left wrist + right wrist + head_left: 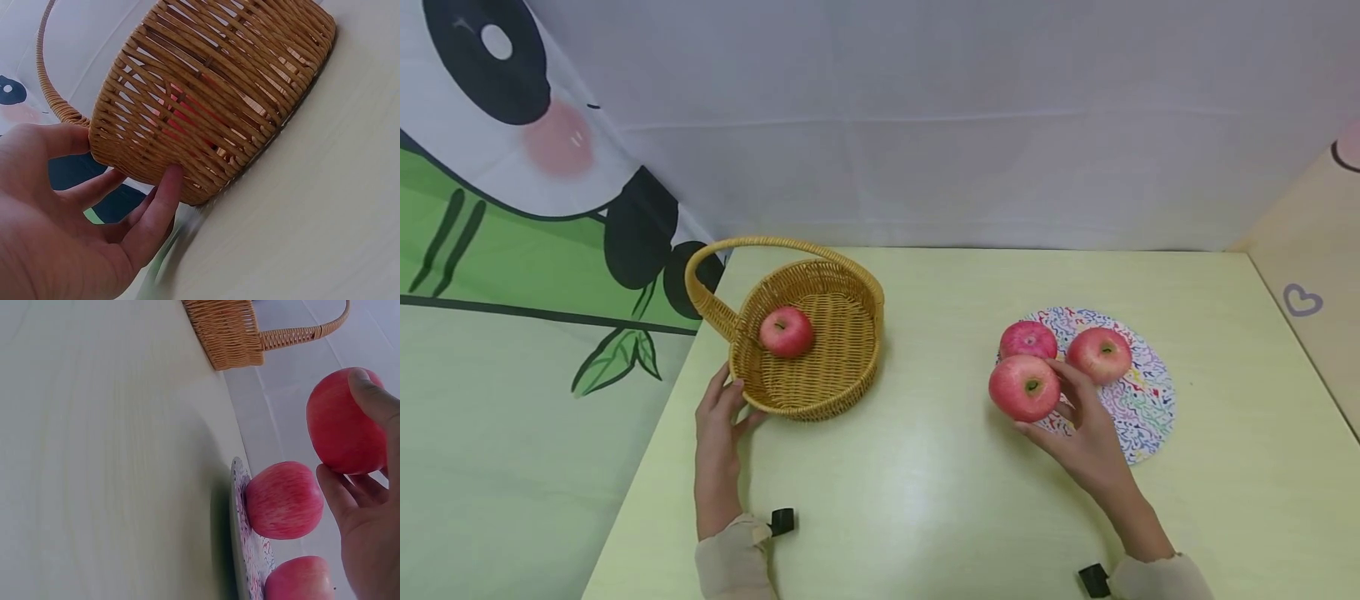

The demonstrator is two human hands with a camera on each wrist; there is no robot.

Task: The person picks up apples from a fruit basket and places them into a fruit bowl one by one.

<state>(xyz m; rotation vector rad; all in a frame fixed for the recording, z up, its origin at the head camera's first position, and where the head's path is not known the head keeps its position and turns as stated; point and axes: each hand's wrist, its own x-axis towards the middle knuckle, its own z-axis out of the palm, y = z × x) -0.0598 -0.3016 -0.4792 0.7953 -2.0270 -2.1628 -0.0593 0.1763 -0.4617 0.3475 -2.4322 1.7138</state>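
In the head view, my left hand (718,425) holds the near left side of a woven wicker basket (857,392), its fingers and thumb spread about the outer wall. One red apple (787,332) lies inside the basket; through the weave it shows only in part in the left wrist view. My right hand (1086,433) grips another red apple (1024,388) between thumb and fingers, raised above a round patterned plate (1150,417). On that plate rest two more apples, one apple (1028,340) partly behind the held one and one apple (1100,356) to its right.
The basket's tall arched handle (782,242) rises over its far left side. All stands on a pale yellow-green table (925,517). Behind the table hangs a white cloth (925,167), and a printed cartoon cloth (535,250) covers the left.
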